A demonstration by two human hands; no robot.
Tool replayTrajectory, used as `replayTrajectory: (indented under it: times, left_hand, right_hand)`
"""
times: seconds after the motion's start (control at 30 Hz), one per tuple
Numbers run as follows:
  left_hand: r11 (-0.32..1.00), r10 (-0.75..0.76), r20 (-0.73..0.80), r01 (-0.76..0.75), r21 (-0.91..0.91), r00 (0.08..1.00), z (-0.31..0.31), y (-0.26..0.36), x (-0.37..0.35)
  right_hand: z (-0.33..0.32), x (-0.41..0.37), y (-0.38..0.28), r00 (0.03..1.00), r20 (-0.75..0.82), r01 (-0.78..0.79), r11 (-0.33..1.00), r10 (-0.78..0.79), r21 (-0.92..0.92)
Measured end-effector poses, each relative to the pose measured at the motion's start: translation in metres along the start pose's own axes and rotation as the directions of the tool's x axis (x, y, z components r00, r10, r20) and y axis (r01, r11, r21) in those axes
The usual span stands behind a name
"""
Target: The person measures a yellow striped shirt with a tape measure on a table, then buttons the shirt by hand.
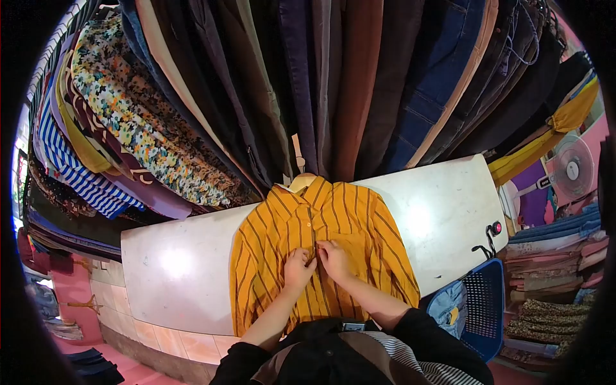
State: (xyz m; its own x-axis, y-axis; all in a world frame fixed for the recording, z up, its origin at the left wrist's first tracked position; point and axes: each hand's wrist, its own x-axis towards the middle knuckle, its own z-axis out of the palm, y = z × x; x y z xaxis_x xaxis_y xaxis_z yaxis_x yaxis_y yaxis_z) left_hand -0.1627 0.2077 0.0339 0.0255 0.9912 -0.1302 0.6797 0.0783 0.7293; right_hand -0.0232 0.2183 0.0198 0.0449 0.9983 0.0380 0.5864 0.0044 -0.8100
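Observation:
A mustard-yellow shirt (350, 221) with dark stripes lies face up on the white table (173, 282), its collar pointing away from me. A light-coloured hanger (300, 182) shows inside the collar. My left hand (299, 269) is on the shirt's front placket with its fingers curled and pinched at the edge. Just right of it, my right hand (333, 260) pinches the placket from the other side. Both hands are closed on the shirt front, close together below a small pale button. The fingertips hide what lies exactly between them.
Dark trousers (369, 96) hang in a row beyond the table, with a floral garment (141, 109) to the left. A blue basket (484, 314) holding denim stands at the right. Behind it are folded clothes (545, 282) and a fan (573, 168). A black cable (491, 237) lies on the table's right end.

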Motion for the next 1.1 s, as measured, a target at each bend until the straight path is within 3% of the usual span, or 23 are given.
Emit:
replayTrajectory:
  times: [0.1, 0.2, 0.33, 0.4, 0.83, 1.1]
  left_hand:
    - [0.984, -0.085, -0.057, 0.075, -0.164, 0.995, 0.011, -0.012, 0.007]
    - [0.974, -0.108, -0.057, 0.094, -0.206, 0.992, 0.008, -0.024, 0.010]
    - [0.882, -0.163, 0.050, 0.168, -0.440, 0.985, 0.011, -0.058, 0.017]
    - [0.883, -0.162, 0.048, 0.166, -0.440, 0.986, 0.004, -0.050, 0.011]
    - [0.934, -0.100, 0.064, 0.116, -0.337, 0.993, 0.010, -0.045, -0.010]
    - [0.884, -0.140, 0.077, 0.159, -0.440, 0.987, 0.016, -0.051, -0.012]
  right_hand:
    - [0.001, 0.004, -0.008, 0.998, 0.022, 0.055, 0.994, -0.053, -0.099]
    - [0.001, 0.007, -0.006, 0.992, 0.127, 0.019, 0.987, 0.002, -0.163]
    - [0.001, 0.007, -0.004, 0.972, 0.234, 0.017, 0.983, 0.027, -0.182]
    - [-0.002, 0.007, -0.004, 0.932, 0.355, 0.001, 0.978, 0.075, -0.209]
    - [0.010, -0.004, 0.006, 0.922, 0.356, -0.089, 0.979, 0.151, -0.185]
    - [0.011, -0.004, 0.015, 0.894, 0.411, -0.154, 0.983, 0.180, -0.095]
